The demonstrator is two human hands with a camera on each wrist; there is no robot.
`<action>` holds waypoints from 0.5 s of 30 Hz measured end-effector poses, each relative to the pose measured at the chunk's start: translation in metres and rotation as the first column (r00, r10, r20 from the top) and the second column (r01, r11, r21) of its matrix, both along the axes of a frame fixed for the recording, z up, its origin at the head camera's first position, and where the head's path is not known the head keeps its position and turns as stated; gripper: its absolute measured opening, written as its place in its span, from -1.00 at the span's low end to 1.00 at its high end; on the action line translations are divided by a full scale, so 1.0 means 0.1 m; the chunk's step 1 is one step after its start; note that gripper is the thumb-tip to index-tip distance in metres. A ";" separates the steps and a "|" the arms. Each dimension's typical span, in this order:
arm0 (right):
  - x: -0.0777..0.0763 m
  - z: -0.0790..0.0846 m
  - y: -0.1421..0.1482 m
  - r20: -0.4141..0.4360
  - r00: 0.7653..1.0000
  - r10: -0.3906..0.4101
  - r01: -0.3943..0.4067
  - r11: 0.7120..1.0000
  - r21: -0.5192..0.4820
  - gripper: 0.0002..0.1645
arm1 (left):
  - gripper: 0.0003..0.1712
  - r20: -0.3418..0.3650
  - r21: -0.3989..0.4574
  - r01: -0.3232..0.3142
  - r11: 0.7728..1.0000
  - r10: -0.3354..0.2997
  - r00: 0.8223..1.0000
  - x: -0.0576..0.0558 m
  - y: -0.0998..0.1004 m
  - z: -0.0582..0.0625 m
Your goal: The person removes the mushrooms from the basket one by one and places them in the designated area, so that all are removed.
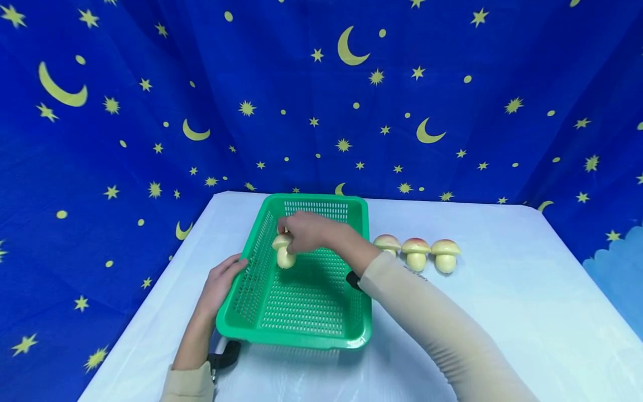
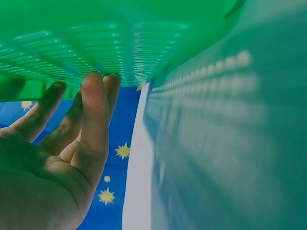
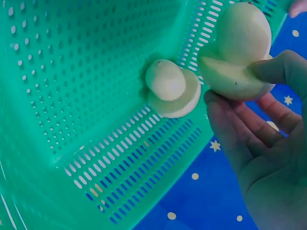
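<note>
Clearly, the right hand (image 1: 308, 231) pinched a cream round-capped mushroom (image 3: 242, 38). Straight-fingered, the left hand (image 1: 221, 283) touched the left side of a green plastic basket (image 1: 293, 337).

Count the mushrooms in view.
5: one mushroom in the right hand, another lying in the green basket, three in a row on the white table. Others may be hidden.

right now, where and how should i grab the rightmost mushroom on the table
Probably by the cap of the rightmost mushroom, coming from above and its right: the cap flares wider than the stem, giving a catch to hold, while the neighbouring mushroom sits close on its left, leaving little room there.
</note>
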State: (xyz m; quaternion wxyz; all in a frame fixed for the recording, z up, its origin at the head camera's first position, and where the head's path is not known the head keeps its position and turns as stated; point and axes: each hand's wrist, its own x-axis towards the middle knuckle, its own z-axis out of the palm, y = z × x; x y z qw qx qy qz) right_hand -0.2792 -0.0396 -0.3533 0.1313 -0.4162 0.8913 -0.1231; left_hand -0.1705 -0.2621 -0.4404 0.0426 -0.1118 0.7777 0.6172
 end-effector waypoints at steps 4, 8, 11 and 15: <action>0.01 0.08 0.02 0.001 1.000 0.015 -0.015 0.999 -0.030 -0.58 | -0.43 -0.006 -0.002 0.003 1.000 -0.003 1.000 0.00 0.00 0.01; 0.02 0.14 0.05 -0.015 0.999 0.037 -0.037 0.998 -0.051 -0.60 | -0.42 -0.020 -0.014 0.004 1.000 -0.004 1.000 0.00 0.00 0.01; 0.04 0.18 0.08 -0.033 0.998 0.050 -0.051 0.998 -0.044 -0.60 | -0.40 -0.037 -0.025 0.007 1.000 -0.008 0.999 0.01 0.00 0.00; 0.07 0.24 0.12 -0.045 0.998 0.050 -0.052 0.997 -0.051 -0.59 | -0.40 -0.043 -0.019 0.009 1.000 -0.010 0.999 0.01 0.01 0.00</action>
